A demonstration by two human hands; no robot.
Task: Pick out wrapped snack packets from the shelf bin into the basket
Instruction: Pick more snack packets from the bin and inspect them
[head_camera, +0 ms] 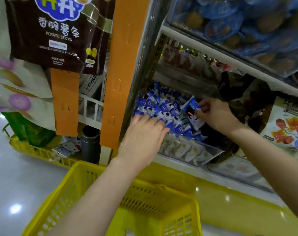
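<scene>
Listing from the head view, single frame.

- Shelf bin: clear-fronted, centre of the frame, under a white shelf edge.
- Snack packets: blue-and-white wrapped, heaped in the bin's left half.
- Left hand: enters from the bottom centre, fingers stretched close together, tips resting on the packets at the heap's lower left.
- Right hand: enters from the right edge, thumb and fingers pinching one raised packet, blue-and-white, tilted, just above the heap's right side.
- Basket: yellow, slotted walls, bottom centre, below the bin; its inside is mostly cut off at the bottom edge.
- Potato-sticks bag: dark brown, hanging upper left.
- Orange strip: upright, between bag and shelf.
- Blue-lidded tubs: upper right shelf.
</scene>
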